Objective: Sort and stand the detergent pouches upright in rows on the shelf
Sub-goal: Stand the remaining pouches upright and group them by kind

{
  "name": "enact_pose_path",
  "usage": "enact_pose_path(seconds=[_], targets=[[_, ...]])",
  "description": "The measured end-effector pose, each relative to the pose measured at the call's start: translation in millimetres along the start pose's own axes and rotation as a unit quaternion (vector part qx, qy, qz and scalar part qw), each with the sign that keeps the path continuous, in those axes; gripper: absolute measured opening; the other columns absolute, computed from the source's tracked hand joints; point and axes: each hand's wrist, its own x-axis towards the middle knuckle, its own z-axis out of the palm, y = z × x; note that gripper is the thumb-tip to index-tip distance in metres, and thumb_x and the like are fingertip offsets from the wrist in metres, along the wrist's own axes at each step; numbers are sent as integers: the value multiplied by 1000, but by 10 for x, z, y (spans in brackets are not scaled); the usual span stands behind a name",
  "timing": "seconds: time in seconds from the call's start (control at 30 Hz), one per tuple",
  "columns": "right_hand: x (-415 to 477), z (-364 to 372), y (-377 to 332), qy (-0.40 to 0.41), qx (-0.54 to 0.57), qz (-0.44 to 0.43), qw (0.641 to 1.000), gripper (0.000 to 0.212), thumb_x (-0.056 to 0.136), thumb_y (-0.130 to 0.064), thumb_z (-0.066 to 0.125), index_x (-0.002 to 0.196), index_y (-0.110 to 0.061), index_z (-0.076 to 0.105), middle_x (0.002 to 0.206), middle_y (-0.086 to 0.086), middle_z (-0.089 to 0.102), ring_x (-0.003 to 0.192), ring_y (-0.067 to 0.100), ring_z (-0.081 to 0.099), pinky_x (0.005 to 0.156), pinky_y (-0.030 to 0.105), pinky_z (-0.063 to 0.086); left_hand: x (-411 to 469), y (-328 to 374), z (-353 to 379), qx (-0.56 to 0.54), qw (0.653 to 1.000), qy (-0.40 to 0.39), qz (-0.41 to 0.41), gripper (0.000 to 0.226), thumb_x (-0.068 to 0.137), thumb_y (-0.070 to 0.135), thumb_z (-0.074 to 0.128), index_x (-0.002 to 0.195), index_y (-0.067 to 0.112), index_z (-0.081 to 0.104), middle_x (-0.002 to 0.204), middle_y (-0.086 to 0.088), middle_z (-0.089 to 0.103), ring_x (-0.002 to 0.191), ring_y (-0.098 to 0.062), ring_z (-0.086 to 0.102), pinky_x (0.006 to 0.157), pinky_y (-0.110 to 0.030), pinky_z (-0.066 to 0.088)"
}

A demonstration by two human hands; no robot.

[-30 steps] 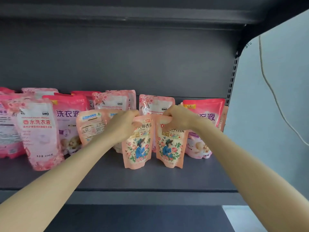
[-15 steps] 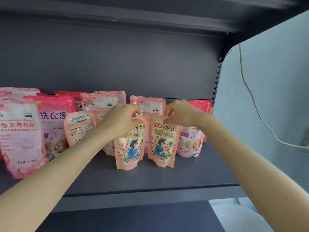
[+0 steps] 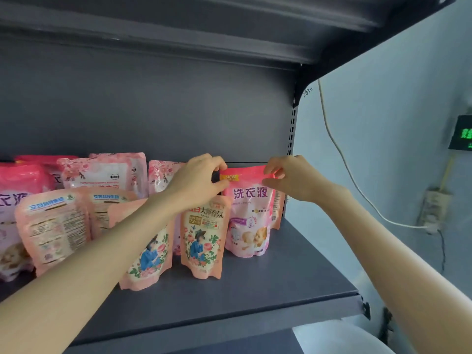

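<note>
Our left hand [image 3: 198, 180] and right hand [image 3: 290, 178] both pinch the top seam of the pink pouch [image 3: 249, 215], one at each upper corner, fingers curled over the edge and thumbs underneath. The pink pouch stands upright on the shelf [image 3: 293, 277], between the two hands and below them. Its front faces us, with big purple characters and a NEW tag. A sliver of another pouch [image 3: 278, 210] shows just behind its right edge, below the right hand; we cannot tell more of it. Below the left hand, a peach pouch [image 3: 201, 238] stands upright with its floral front out, overlapping the pink pouch's left edge in view; we cannot tell if they touch. A second peach pouch [image 3: 146, 259] sits under the left forearm, partly hidden. Left of that forearm two back-facing peach pouches [image 3: 53, 226] show small print and lean a little. Behind the left hand, pale rose pouches [image 3: 102, 175] stand along the back panel. Right of the right hand there is a wall with a white cable [image 3: 339, 162], a dark display with green digits [image 3: 463, 135] and a socket [image 3: 434, 210].
</note>
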Motion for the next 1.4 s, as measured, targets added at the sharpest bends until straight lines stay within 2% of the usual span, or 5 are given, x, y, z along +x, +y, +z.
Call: enact_pose_path(seconds=[0.3, 0.43, 0.6, 0.9, 1.4], targets=[[414, 154, 584, 18, 28, -44, 998, 66, 78, -38, 74, 133, -16, 46, 124, 3, 43, 111, 20, 47, 93, 34, 45, 513, 170, 300, 15, 993, -89, -71, 54, 78, 35, 74, 125, 20, 54, 124, -1, 58, 117, -20, 49, 92, -33, 41], [554, 243, 675, -40, 88, -88, 991, 21, 78, -24, 75, 88, -15, 61, 78, -4, 57, 69, 13, 52, 54, 8, 37, 605, 159, 374, 38, 992, -92, -81, 19, 74, 24, 78, 82, 24, 61, 80, 6, 61, 88, -20, 53, 69, -33, 41], [731, 340, 745, -20, 118, -109, 987, 18, 75, -15, 77, 73, -6, 62, 59, -8, 51, 52, 5, 45, 47, 9, 36, 717, 135, 416, 71, 991, -75, -87, 42, 75, 21, 78, 54, 26, 42, 56, 5, 38, 54, -10, 31, 58, -30, 28], [1006, 548, 775, 1, 128, -117, 985, 18, 76, -12, 76, 80, 2, 65, 71, 10, 63, 60, 18, 51, 55, 23, 42, 940, -71, 502, 125, 985, -80, -84, 37, 74, 22, 78, 58, 16, 45, 55, 0, 40, 55, -22, 36, 52, -29, 28], [1088, 539, 729, -47, 67, -96, 992, 22, 81, -22, 73, 89, -5, 62, 84, 5, 63, 76, 23, 58, 65, 32, 47, 981, -102, 467, 143, 980, -129, -56, 17, 83, 19, 67, 72, 19, 54, 71, 1, 54, 69, -23, 53, 55, -29, 34]])
